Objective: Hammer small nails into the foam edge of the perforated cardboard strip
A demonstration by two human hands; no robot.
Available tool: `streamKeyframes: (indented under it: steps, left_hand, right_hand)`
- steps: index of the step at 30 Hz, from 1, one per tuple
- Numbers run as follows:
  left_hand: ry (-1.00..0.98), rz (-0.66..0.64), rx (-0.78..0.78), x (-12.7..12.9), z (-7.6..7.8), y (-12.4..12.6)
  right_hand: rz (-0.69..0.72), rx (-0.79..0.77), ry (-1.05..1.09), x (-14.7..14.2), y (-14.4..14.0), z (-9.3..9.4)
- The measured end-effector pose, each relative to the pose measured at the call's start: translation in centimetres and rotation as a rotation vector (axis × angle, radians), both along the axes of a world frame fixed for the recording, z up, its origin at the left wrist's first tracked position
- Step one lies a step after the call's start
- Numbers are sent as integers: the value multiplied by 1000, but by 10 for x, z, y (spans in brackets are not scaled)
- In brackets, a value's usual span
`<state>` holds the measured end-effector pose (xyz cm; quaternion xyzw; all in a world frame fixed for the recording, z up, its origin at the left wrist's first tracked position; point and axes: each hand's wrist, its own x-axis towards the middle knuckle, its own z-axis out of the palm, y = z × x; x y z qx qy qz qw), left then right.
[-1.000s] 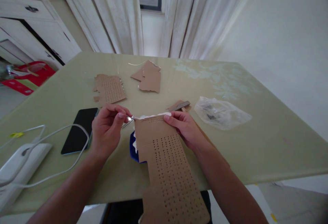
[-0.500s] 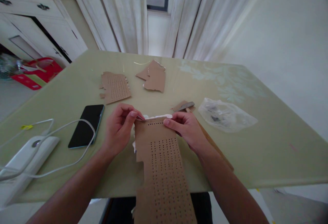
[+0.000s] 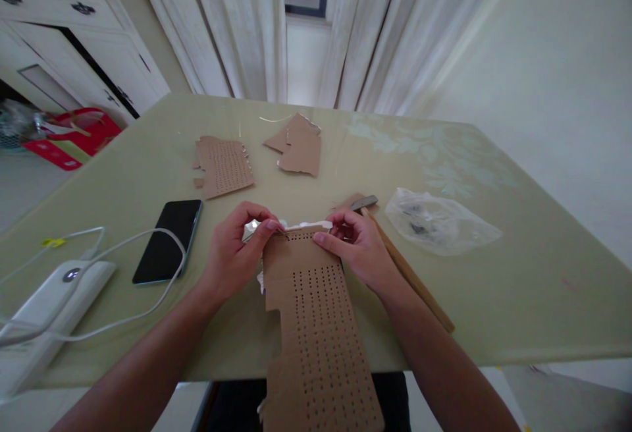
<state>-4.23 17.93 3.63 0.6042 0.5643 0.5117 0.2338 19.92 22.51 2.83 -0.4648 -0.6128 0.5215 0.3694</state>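
Head view showed the perforated cardboard strip (image 3: pixel 316 313) at lower centre, its long axis running from the person toward the table (image 3: pixel 494 300) — left hand (image 3: pixel 237 254) and right hand (image 3: pixel 358 247) both pinched its far top edge, equally near.

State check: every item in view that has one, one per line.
left hand: grip pinching a small shiny piece at the perforated cardboard strip's top left corner
right hand: grip on the strip's top right edge
perforated cardboard strip: held, hangs over the table edge
phone: flat, screen dark
plastic bag: crumpled, lying flat
torn cardboard pieces: loose on table
cabinet door: ajar
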Motion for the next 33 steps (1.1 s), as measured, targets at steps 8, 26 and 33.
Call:
streamKeyframes:
  steps: [8, 26, 33]
  left_hand:
    - [42, -27, 34, -2, 1, -2]
    - [146, -77, 179, -6, -1, -3]
    - [178, -82, 204, -6, 3, -3]
  right_hand:
    - [23, -30, -2, -1, 1, -3]
    - [47, -28, 9, -1, 2, -2]
    - [43, -20, 5, -2, 0, 0]
